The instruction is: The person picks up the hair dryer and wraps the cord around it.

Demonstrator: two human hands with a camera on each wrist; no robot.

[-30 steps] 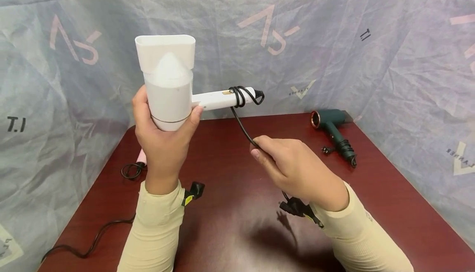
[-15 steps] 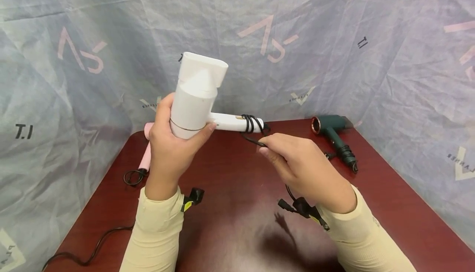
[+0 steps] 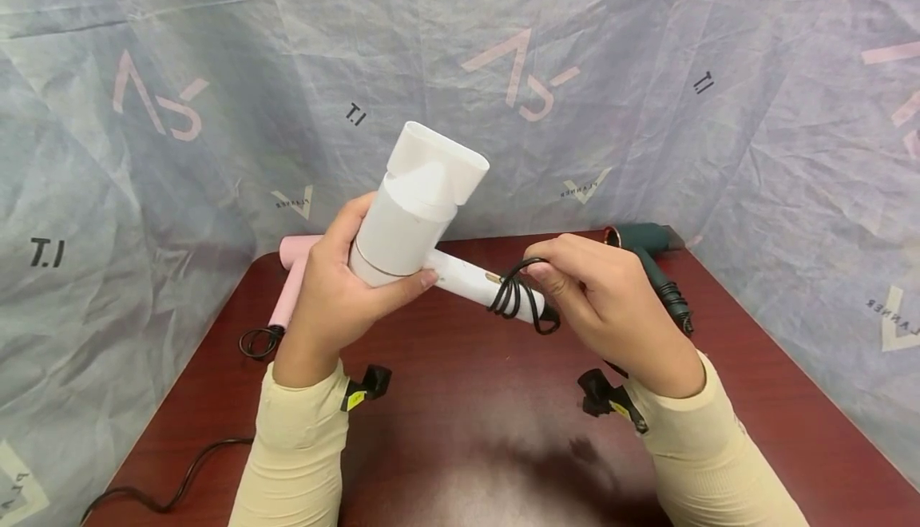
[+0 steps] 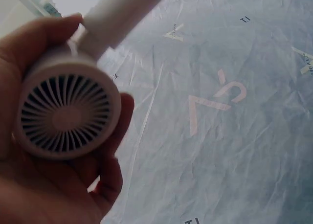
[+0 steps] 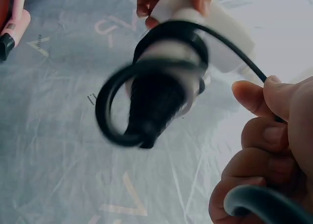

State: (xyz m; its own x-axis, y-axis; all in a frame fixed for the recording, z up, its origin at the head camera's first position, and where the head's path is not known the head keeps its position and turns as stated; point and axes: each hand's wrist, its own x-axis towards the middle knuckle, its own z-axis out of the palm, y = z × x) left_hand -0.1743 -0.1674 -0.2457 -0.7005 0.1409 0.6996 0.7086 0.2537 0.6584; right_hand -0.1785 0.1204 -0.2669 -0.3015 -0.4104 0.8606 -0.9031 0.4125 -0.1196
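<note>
My left hand [image 3: 334, 295] grips the barrel of a white hair dryer [image 3: 402, 227], held above the table with its flat nozzle tilted up and to the right. In the left wrist view the round slotted intake grille [image 4: 66, 117] faces the camera between thumb and fingers. The dryer's handle slants down to the right. Several turns of its black cord [image 3: 509, 291] wrap around the handle's end. My right hand [image 3: 611, 295] pinches the cord between thumb and forefinger, just above the handle's end. In the right wrist view the cord runs from the wrapped turns to those fingertips.
A pink hair dryer [image 3: 289, 291] lies at the back left, partly behind my left hand. At the back right lies a dark green hair dryer [image 3: 647, 238] with its cord wrapped round the handle. A loose black cord [image 3: 183, 479] trails along the table's [image 3: 460, 447] left side.
The white hair dryer has moved right and down, and its handle now tips downward. My right hand has risen, bringing the cord from below the handle to above it.
</note>
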